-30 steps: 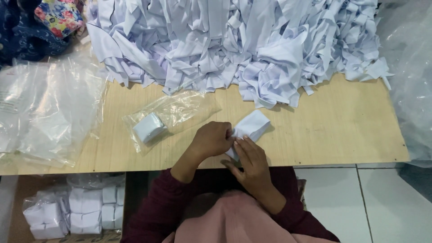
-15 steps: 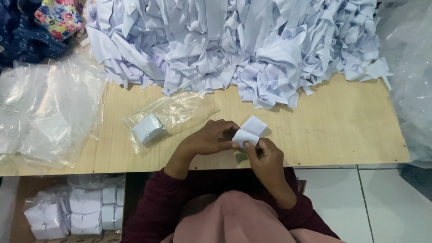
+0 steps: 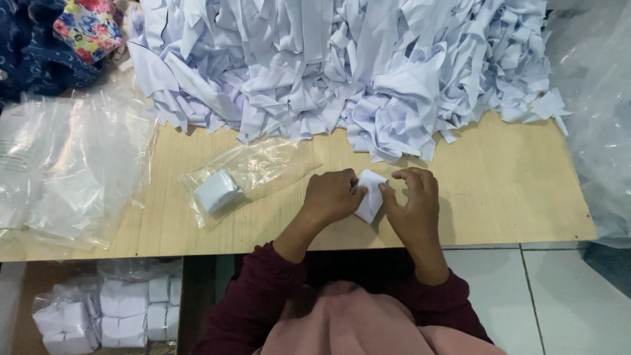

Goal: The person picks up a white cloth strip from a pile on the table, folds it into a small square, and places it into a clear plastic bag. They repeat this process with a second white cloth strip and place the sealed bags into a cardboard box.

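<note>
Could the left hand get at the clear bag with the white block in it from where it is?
Probably yes. The left hand is on the folded white piece, and only bare table lies between it and the clear bag just to its left.

Matt white cloth square (image 3: 369, 194); smooth pale wood table (image 3: 513, 190); glossy clear plastic bag (image 3: 253, 167).

Bare table (image 3: 506, 177) lies right of the hands; the cloth heap (image 3: 342, 66) blocks behind, seemingly the bagged bundle (image 3: 217, 190) leftward.
</note>
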